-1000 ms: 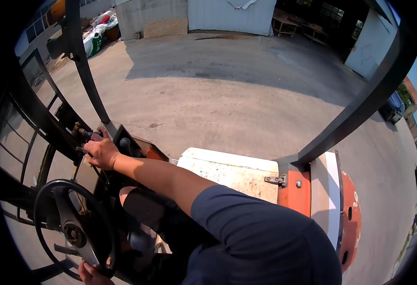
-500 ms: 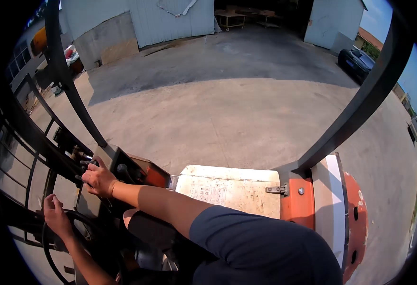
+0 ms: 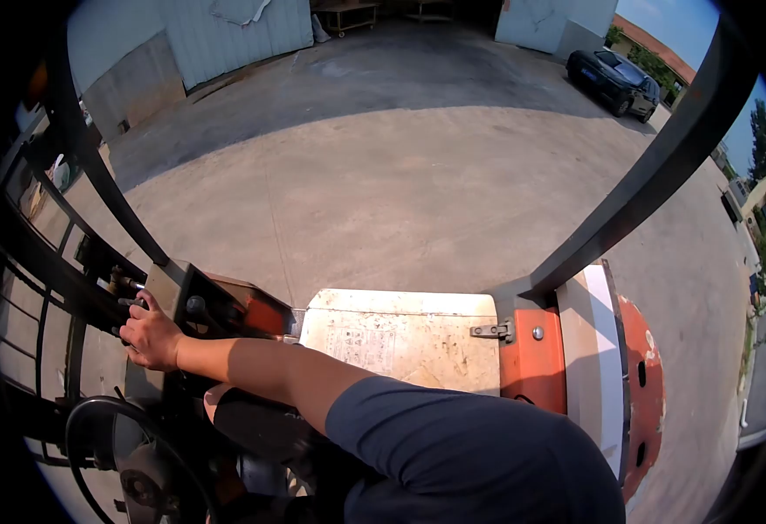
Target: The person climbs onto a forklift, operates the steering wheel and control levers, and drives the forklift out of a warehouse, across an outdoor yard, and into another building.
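My right hand (image 3: pixel 152 334) is closed round the control levers (image 3: pixel 131 303) at the left of the view, with my arm stretched across the cab. A black-knobbed lever (image 3: pixel 195 305) stands just right of that hand, untouched. Below it is the black steering wheel (image 3: pixel 103 403), tilted, with no hand visible on its rim. My left hand is out of view. Beside my arm lies the worn white cover (image 3: pixel 400 336), with a metal latch (image 3: pixel 491 332) on its right side.
Dark posts (image 3: pixel 636 196) rise at both sides. Concrete ground (image 3: pixel 357 192) surrounds the vehicle. A dark car (image 3: pixel 614 80) is parked at the upper right. A pale metal wall (image 3: pixel 234 44) and a dark doorway stand ahead. The orange rear body (image 3: pixel 641 393) juts out at the right.
The outside scene has shifted left and the parked car has come into fuller view. My left hand, raised over the steering wheel before, has left the view. My right hand stays at the levers.
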The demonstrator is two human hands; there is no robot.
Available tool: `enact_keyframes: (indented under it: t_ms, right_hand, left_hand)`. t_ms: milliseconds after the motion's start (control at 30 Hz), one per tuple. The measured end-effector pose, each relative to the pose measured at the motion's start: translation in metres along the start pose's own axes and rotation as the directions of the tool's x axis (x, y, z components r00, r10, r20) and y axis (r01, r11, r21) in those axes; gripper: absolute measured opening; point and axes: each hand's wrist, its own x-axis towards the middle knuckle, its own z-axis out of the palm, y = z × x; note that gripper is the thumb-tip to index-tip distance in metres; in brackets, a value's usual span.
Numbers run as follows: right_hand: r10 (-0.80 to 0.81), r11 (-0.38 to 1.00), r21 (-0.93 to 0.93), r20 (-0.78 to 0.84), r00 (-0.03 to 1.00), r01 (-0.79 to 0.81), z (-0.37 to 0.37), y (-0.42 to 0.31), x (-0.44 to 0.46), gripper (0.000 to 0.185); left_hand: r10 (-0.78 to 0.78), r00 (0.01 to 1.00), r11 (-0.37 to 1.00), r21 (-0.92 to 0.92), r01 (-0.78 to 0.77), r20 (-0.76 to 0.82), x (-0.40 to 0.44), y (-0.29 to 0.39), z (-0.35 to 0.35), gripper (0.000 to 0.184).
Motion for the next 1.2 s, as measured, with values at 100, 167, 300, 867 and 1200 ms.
enact_keyframes:
  t_ms: [100,167,300,867,1200]
  right_hand:
    - [0.027,1.000,-0.003,0.060,0.998,-0.026,-0.003,-0.005,-0.002,0.020]
    - [0.037,0.999,-0.003,0.043,0.998,-0.037,-0.004,-0.007,0.002,0.020]
    - [0.075,0.997,-0.015,0.156,0.985,-0.073,-0.003,-0.011,-0.011,0.024]
    - [0.042,0.999,-0.003,0.151,0.988,-0.042,0.000,-0.017,-0.020,0.021]
    - [0.036,0.999,-0.028,0.127,0.991,-0.032,-0.003,-0.023,-0.020,0.022]
  left_hand:
    - [0.195,0.979,0.980,0.031,-0.197,0.067,0.160,-0.078,0.038,0.028]
    - [0.448,0.885,0.888,0.054,-0.457,0.128,0.243,-0.105,0.085,0.031]
    - [0.283,0.906,0.959,-0.059,-0.279,0.316,0.194,0.008,0.161,0.027]
    - [0.155,0.987,0.967,-0.210,-0.141,0.051,0.177,-0.094,0.066,0.024]
    - [-0.071,0.988,0.997,0.017,0.074,-0.136,-0.080,0.025,-0.038,0.020]
